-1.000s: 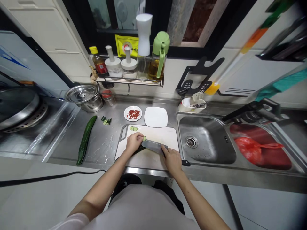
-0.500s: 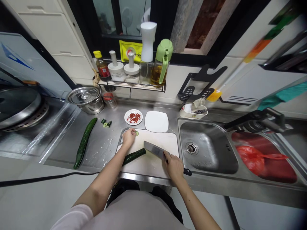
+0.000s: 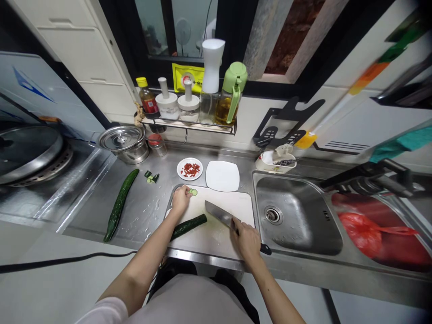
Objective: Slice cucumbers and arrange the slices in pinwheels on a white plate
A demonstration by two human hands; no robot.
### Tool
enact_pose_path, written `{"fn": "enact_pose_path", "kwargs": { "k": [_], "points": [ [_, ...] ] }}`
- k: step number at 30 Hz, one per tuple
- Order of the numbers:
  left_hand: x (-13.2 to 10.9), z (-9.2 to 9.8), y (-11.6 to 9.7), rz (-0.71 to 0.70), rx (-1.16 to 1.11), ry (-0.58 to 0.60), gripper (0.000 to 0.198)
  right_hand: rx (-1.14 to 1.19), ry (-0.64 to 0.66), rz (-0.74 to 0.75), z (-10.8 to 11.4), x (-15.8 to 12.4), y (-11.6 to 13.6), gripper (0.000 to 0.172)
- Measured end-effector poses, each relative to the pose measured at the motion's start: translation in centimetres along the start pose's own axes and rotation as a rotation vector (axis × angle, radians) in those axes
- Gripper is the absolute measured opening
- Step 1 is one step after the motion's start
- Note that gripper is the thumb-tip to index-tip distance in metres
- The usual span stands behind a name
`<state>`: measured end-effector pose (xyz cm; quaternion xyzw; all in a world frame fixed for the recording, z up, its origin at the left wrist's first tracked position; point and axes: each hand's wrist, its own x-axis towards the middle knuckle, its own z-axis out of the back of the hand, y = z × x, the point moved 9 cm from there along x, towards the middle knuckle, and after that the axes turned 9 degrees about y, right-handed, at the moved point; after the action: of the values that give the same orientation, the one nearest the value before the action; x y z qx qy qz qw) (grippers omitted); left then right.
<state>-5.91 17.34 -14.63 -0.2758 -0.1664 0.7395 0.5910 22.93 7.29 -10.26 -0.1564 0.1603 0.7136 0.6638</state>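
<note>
My left hand [image 3: 181, 199] is closed, its fingertips pinched at a few pale green cucumber slices [image 3: 193, 192] near the far left corner of the white cutting board [image 3: 216, 243]. My right hand [image 3: 247, 238] grips a kitchen knife [image 3: 219, 213] around its black handle, the broad blade pointing away and to the left over the board. Between the hands, a cut length of cucumber [image 3: 189, 226] lies on the board, its near end hidden by my left forearm. A whole cucumber [image 3: 121, 204] rests on the steel counter to the left.
Beyond the board stand a plate of chopped red pieces [image 3: 190, 177] and a square white plate [image 3: 222, 176]. Cucumber offcuts [image 3: 151, 177] lie to their left. A lidded pot [image 3: 124, 143] stands farther back. The sink [image 3: 297, 216] adjoins the board on the right. A condiment shelf [image 3: 192, 124] hangs behind.
The view has shifted slightly. More of the cucumber slices now shows beside my left fingertips. My right hand keeps its hold on the knife, and the cucumber piece stays in place.
</note>
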Motion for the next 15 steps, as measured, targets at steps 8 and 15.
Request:
{"fn": "enact_pose_path", "kwargs": {
  "k": [8, 15],
  "points": [
    [0.2, 0.0, 0.0, 0.014, -0.079, -0.018, 0.014, 0.059, 0.018, -0.009, -0.2, 0.0, 0.1, 0.039],
    [-4.0, 1.5, 0.7, -0.014, -0.181, -0.088, 0.014, 0.339, 0.013, -0.06, -0.2, 0.1, -0.5, 0.035]
  ]
}}
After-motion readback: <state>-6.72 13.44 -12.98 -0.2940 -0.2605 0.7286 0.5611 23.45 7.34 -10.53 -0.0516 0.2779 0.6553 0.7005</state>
